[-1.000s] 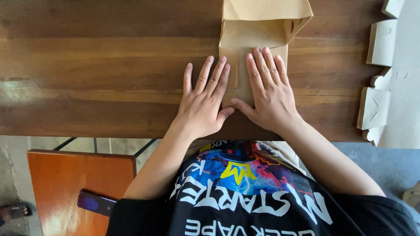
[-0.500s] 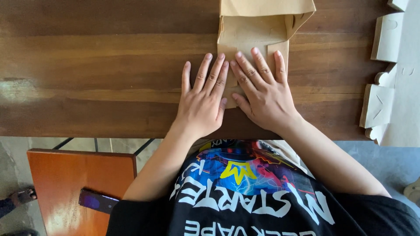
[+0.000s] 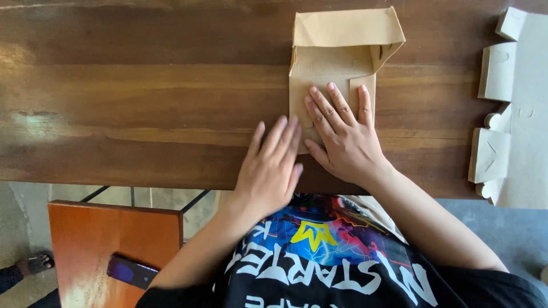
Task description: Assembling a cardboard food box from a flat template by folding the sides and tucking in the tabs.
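Folded brown paper bag (image 3: 337, 68) flat on wooden table (image 3: 142, 102), long axis near-to-far; right hand (image 3: 345, 137) pressing its near end, fingers spread; left hand (image 3: 268, 171) just left, open, fingertips at its near-left corner.

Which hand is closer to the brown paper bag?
Right. The right hand lies flat on the brown paper bag; the left hand rests on the wooden table, fingertips at the bag's lower left corner.

bench (image 3: 142, 102): dark wood, polished, faint sheen | folded bag (image 3: 337, 63): matt brown paper, creased | die-cut sheets (image 3: 502, 120): matt pale cardboard | stool (image 3: 114, 234): glossy orange wood
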